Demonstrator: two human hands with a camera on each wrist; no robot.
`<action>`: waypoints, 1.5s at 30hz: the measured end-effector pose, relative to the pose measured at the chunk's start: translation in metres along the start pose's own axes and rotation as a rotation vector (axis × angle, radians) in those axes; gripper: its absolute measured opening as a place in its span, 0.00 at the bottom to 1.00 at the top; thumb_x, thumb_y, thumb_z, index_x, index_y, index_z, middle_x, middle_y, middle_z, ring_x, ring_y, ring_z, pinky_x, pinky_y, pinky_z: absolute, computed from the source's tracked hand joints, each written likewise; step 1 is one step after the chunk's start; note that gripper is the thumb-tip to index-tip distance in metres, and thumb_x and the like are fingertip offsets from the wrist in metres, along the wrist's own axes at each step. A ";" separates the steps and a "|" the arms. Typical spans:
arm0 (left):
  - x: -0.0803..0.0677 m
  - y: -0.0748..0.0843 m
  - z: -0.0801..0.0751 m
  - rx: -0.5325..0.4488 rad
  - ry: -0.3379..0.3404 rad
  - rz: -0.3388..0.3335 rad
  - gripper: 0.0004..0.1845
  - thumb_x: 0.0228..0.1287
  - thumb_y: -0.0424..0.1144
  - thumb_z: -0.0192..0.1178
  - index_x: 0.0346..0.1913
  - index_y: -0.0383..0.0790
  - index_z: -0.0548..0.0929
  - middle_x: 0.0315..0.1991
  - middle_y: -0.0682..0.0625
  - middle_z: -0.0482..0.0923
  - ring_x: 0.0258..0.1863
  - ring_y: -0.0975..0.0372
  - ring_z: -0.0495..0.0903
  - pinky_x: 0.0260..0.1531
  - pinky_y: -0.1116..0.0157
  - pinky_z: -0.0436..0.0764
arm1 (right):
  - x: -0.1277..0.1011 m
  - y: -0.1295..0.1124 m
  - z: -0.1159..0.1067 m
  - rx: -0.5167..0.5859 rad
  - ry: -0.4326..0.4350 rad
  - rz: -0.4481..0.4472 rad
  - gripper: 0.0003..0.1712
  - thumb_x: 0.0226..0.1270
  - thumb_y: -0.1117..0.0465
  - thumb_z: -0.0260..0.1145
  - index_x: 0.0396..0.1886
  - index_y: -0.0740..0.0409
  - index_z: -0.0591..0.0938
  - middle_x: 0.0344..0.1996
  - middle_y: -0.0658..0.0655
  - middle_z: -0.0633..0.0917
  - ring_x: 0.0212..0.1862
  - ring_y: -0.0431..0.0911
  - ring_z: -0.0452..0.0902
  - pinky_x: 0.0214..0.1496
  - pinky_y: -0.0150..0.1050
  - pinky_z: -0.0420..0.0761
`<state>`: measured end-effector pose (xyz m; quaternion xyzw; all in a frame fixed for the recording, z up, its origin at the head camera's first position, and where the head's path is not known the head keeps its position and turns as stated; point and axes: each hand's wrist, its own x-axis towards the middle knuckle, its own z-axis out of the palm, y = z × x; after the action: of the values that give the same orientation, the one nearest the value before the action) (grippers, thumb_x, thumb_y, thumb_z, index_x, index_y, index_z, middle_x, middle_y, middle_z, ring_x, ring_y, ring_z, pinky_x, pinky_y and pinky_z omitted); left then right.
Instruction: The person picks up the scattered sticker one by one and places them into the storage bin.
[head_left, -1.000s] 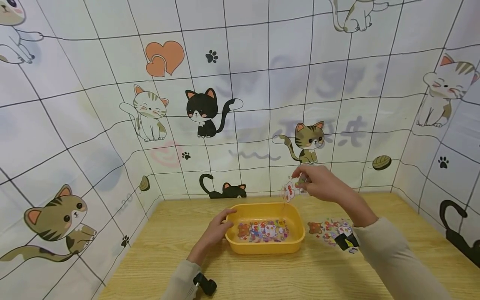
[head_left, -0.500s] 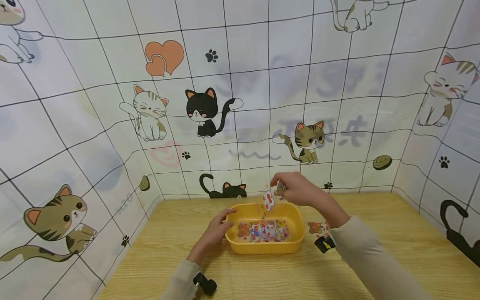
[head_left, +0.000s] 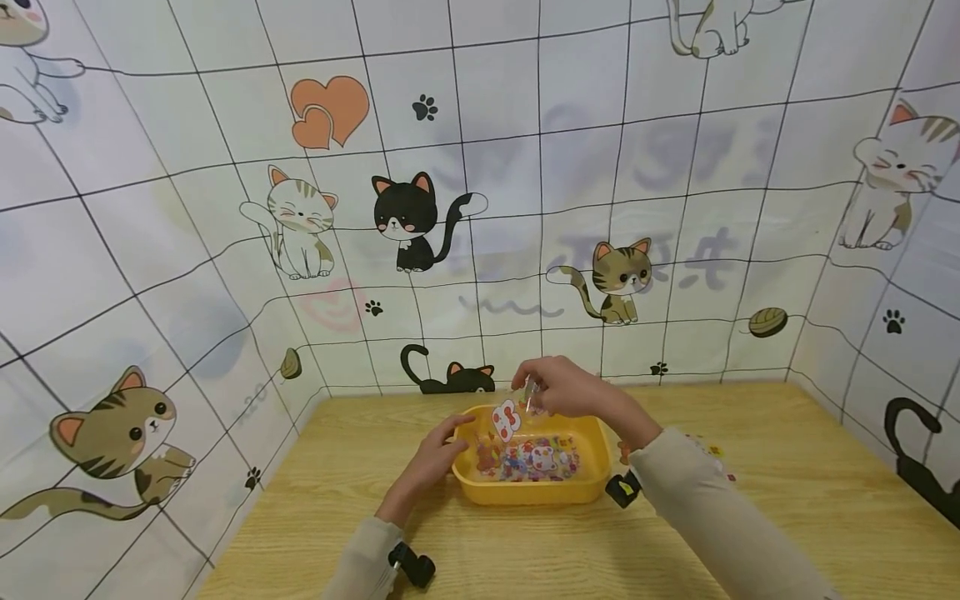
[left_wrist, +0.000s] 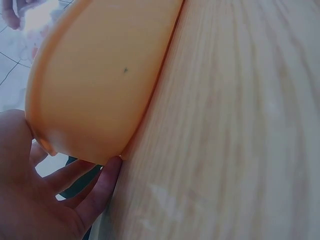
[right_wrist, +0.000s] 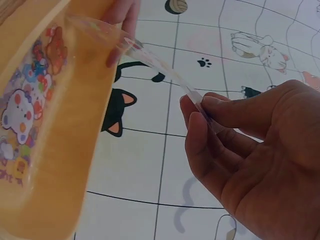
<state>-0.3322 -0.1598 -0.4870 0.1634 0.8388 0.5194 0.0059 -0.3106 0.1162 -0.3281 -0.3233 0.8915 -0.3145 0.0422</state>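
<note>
Head view: right hand [head_left: 566, 387] pinches clear printed plastic [head_left: 506, 420] over a yellow tub [head_left: 532, 494]; left hand [head_left: 433, 458] grips its end; bear pictures [head_left: 542, 458] lie inside. A sleeve [head_left: 712, 500] partly hides more pictures [head_left: 716, 452] on the table [head_left: 517, 550].

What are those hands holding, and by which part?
The right hand pinches a clear printed sheet by one edge. The left hand holds the yellow tub at its left end.

Place: enclosed work nook, room type unclear | cat-print wall covering [head_left: 506, 225] | wood-grain table [head_left: 337, 467]
</note>
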 end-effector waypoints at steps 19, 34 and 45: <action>0.001 -0.005 -0.001 0.006 -0.001 -0.005 0.24 0.73 0.37 0.54 0.71 0.45 0.76 0.78 0.38 0.63 0.78 0.38 0.61 0.72 0.40 0.68 | 0.005 0.029 0.012 0.040 -0.089 0.145 0.09 0.63 0.73 0.68 0.43 0.67 0.85 0.29 0.57 0.87 0.24 0.46 0.81 0.32 0.44 0.87; -0.001 -0.006 0.000 -0.010 -0.018 0.015 0.25 0.73 0.35 0.54 0.72 0.43 0.75 0.78 0.37 0.64 0.77 0.37 0.62 0.69 0.38 0.70 | 0.008 0.048 0.021 0.014 -0.155 0.377 0.08 0.66 0.72 0.65 0.35 0.72 0.89 0.25 0.62 0.90 0.25 0.50 0.89 0.34 0.41 0.89; 0.001 -0.003 0.000 -0.019 -0.018 0.014 0.25 0.74 0.36 0.53 0.72 0.44 0.75 0.78 0.37 0.63 0.77 0.37 0.61 0.70 0.39 0.70 | 0.012 0.060 0.027 0.014 -0.223 0.482 0.08 0.66 0.74 0.64 0.34 0.67 0.89 0.25 0.58 0.88 0.22 0.44 0.83 0.36 0.42 0.89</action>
<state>-0.3337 -0.1611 -0.4894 0.1738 0.8325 0.5259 0.0115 -0.3459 0.1301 -0.3830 -0.1341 0.9304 -0.2640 0.2160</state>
